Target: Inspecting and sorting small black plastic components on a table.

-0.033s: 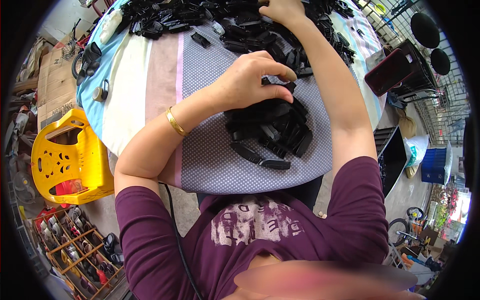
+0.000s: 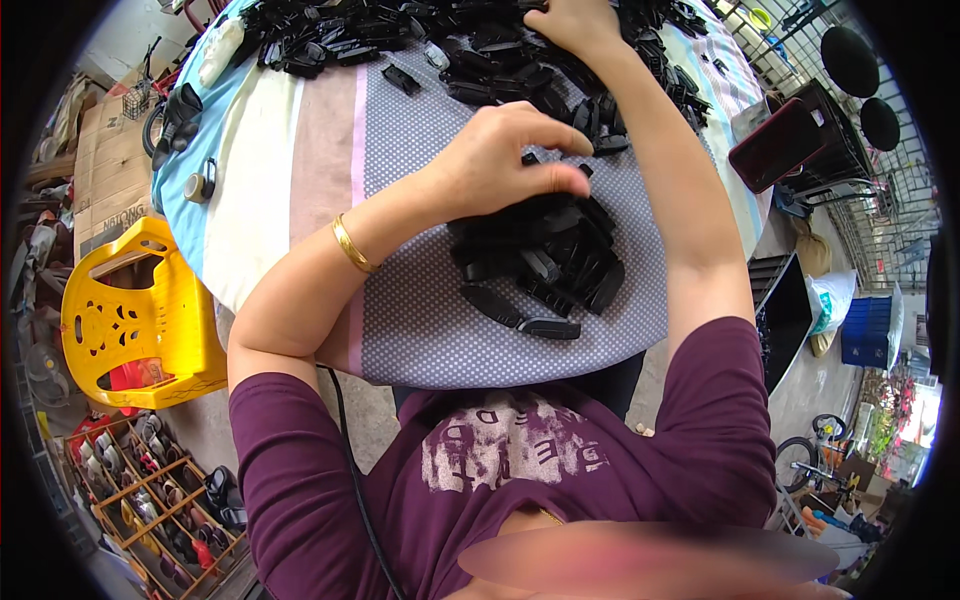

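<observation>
Stretching across a cloth-covered table [image 2: 420, 345], the right hand [image 2: 575, 28] is at the larger, far pile of black plastic pieces [image 2: 330, 45]; its grip cannot be told. The left hand [image 2: 510, 158], thumb and forefinger parted, hovers at the smaller pile [image 2: 540, 255], which spreads bodyward beneath it, its nearest piece [image 2: 550, 328] lying crosswise.

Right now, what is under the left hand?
Past the edge of the left hand, a pile of black pieces shows on the dotted cloth. Whatever lies directly beneath the hand is covered, so I can't tell.
</observation>
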### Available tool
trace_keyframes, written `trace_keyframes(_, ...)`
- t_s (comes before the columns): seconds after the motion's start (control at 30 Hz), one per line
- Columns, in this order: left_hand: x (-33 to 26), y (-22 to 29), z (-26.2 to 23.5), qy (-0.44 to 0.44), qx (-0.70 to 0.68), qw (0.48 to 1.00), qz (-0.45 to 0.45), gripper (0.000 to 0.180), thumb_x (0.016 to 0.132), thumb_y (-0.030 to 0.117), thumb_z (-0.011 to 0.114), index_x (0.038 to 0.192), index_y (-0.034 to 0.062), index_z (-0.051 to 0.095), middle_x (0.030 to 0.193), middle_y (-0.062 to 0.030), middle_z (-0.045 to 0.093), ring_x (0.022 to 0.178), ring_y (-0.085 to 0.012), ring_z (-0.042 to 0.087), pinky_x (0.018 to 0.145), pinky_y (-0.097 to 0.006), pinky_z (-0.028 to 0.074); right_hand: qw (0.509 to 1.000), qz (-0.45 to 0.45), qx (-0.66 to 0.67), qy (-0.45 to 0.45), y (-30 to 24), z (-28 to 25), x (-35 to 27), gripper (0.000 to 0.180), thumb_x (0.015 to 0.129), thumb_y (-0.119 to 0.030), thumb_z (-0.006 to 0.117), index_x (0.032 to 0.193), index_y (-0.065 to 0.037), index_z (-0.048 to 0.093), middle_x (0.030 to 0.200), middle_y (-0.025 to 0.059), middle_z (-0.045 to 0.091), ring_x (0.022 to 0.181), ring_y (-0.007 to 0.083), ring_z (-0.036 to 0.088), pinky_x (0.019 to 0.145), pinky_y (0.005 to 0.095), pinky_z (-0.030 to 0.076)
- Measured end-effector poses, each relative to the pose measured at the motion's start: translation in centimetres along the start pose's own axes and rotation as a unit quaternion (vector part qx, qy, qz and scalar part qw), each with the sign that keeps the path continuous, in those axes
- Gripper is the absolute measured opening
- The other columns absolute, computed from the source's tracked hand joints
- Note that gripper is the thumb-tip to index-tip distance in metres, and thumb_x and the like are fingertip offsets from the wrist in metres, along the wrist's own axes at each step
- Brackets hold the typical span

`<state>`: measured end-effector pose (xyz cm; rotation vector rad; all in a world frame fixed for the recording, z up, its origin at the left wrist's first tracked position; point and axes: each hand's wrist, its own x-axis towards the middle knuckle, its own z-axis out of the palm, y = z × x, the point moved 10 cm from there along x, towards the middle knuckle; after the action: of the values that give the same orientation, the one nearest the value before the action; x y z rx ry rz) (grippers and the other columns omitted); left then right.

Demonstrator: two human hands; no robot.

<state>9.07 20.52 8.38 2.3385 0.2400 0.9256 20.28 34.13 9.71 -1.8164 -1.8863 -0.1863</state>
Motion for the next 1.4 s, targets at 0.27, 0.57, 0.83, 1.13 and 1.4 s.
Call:
trace_keyframes(0.27, -2.4, -11.1, -2.1, 0.224, -0.467, 0.8, -0.302, 0.027, 0.089, 0.015, 0.056, 0.112, 0.0008, 0.057, 0.093, -0.0053, 0.062, 0.077, -0.0141, 0.061, 0.067, -0.024, 0.051, 0.877, -0.015, 0.474, -0.072, -2.1, -1.2, -8.9, 0.025, 0.086, -0.007, 0.057, 0.11, -0.003, 0.061, 0.089, 0.0009, 0.063, 0.072, 0.0052, 0.057, 0.062, 0.0177, 0.046)
trace_keyframes(0.57, -1.0, -9.1, -1.8, 0.165, -0.557, 0.786, -0.213, 0.022, 0.089, 0.014, 0.057, 0.109, 0.0035, 0.059, 0.09, -0.0036, 0.062, 0.077, -0.0115, 0.058, 0.069, -0.026, 0.05, 0.879, -0.02, 0.475, -0.023, -2.7, -2.2, -11.3, 0.018, 0.086, -0.001, 0.055, 0.104, 0.002, 0.053, 0.087, 0.0067, 0.063, 0.074, 0.0078, 0.059, 0.065, 0.0195, 0.049)
trace_keyframes(0.83, -1.6, -9.0, -1.3, 0.175, -0.498, 0.809, -0.26, 0.025, 0.094, 0.011, 0.045, 0.113, -0.0021, 0.053, 0.1, -0.0095, 0.061, 0.093, -0.0176, 0.06, 0.085, -0.034, 0.051, 0.91, 0.02, 0.402, 0.099, -1.2, -5.1, -11.1, 0.018, 0.086, -0.004, 0.056, 0.104, 0.0, 0.057, 0.082, 0.0038, 0.062, 0.062, 0.0054, 0.055, 0.058, 0.0184, 0.048)
trace_keyframes(1.13, -1.5, -7.7, -2.5, 0.206, -0.38, 0.869, -0.24, 0.03, 0.094, 0.01, 0.046, 0.121, -0.0021, 0.05, 0.11, -0.0091, 0.058, 0.098, -0.0164, 0.058, 0.09, -0.028, 0.048, 0.942, -0.226, 0.204, 0.139, -6.5, -6.1, -12.7, 0.034, 0.077, -0.001, 0.058, 0.11, 0.001, 0.059, 0.095, 0.0108, 0.06, 0.08, 0.0189, 0.06, 0.068, 0.0259, 0.049)
trace_keyframes(1.4, -1.5, -7.3, -3.7, 0.227, -0.285, 0.905, -0.22, 0.029, 0.09, 0.005, 0.051, 0.118, 0.0001, 0.054, 0.107, -0.0085, 0.061, 0.093, -0.0142, 0.059, 0.083, -0.027, 0.051, 0.938, -0.158, 0.284, 0.122, -5.3, -5.7, -12.6, 0.031, 0.08, -0.005, 0.062, 0.111, 0.0, 0.06, 0.095, 0.0087, 0.061, 0.076, 0.0138, 0.059, 0.063, 0.0217, 0.049)
